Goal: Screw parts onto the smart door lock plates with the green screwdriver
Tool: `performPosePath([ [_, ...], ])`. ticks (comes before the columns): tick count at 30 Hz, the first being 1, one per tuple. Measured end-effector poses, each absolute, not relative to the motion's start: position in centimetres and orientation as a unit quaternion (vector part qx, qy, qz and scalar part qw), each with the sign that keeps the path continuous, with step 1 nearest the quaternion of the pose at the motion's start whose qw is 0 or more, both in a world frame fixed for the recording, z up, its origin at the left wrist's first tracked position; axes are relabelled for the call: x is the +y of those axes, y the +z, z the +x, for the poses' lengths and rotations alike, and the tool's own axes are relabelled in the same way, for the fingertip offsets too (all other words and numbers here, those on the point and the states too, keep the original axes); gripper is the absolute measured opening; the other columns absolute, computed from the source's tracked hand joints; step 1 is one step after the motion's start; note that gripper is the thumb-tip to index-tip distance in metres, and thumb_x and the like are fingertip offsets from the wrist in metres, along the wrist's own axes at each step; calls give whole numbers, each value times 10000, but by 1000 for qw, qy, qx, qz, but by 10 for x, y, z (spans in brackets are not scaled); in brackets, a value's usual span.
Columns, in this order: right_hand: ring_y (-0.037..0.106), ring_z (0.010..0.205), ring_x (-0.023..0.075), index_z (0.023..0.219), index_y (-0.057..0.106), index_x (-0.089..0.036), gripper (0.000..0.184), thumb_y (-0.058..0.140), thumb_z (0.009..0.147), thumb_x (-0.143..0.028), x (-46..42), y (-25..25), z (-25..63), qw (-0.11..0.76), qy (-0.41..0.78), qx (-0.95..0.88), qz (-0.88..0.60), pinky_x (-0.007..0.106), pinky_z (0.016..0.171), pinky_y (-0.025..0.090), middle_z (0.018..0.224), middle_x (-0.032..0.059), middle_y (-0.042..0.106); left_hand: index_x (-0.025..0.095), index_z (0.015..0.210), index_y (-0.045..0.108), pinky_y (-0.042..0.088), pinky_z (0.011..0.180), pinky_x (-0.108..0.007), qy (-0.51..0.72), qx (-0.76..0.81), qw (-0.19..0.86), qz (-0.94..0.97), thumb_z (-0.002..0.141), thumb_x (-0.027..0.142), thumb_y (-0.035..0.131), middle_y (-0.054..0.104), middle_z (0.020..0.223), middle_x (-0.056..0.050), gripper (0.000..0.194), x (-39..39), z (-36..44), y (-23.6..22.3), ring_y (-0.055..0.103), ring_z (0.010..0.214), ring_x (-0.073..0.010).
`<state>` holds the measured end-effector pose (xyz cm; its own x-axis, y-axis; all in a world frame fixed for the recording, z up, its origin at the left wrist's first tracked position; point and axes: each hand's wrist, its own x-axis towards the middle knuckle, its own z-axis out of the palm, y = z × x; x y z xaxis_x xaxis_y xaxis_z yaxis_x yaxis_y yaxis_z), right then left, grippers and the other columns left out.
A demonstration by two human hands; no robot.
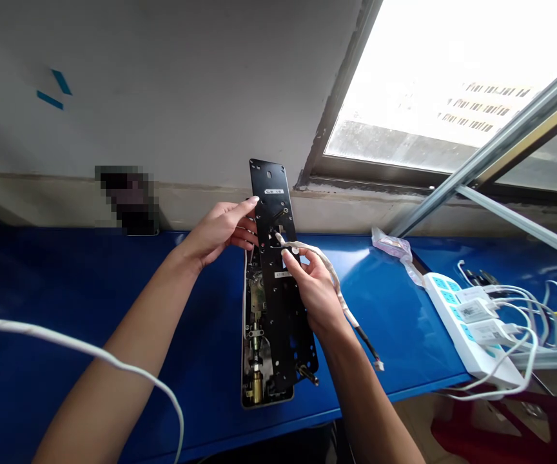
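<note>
Your L hand & R hand fingers are clamped on plate edges, so hold steady w/ cable by R fingers slack, clear of case below.

Power strip on blue table, tape on wall

I have the left hand holding the left edge of a black plate, the right hand gripping its right edge, thumb just beside a white cable. The plate, tilted, partly covers an open case on the blue table. To the right, I record a power strip holding plugged-in chargers
</note>
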<state>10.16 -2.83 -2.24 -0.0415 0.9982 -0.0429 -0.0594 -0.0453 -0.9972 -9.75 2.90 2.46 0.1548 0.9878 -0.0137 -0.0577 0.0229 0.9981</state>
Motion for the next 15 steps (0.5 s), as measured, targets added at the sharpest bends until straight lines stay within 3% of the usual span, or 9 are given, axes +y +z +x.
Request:
performPosePath([
  [4, 596, 643, 180, 1048, 635, -305, 368, 714, 869, -617, -22, -28, 95, 482, 488, -514, -515, 319, 568, 501, 740, -20, 598, 139, 784, 744, 565, 603, -205, 426, 484, 500, 578, 740, 574, 885, 770, 808, -76, 459, 26, -101, 25, 719, 713, -152],
  [9, 549, 602, 164, 1038, 631, -290, 379, 739, 850, -601, -18, -23, 96, 463, 441, -563, -523, 304, 531, 451, 697, -34, 554, 132, 666, 698, 553, 602, -251, 432, 481, 500, 577, 661, 555, 936, 727, 703, -65, 485, 33, -101, 14, 655, 625, -138],
  [13, 611, 771, 153, 1290, 569, -336, 637, 866, 754, -507, -16, -14, 100, 496, 400, -586, -501, 291, 646, 506, 999, -4, 623, 141, 629, 674, 533, 569, -246, 420, 484, 496, 586, 665, 537, 939, 668, 619, -24, 478, 38, -106, 10, 601, 549, -113],
  [15, 574, 733, 118, 1276, 607, -328, 542, 832, 806, -480, -15, -11, 102, 523, 387, -603, -461, 267, 626, 486, 1025, -4, 596, 138, 651, 694, 529, 566, -237, 411, 482, 496, 593, 675, 527, 937, 675, 630, -22, 459, 39, -109, 9, 608, 557, -113],
])
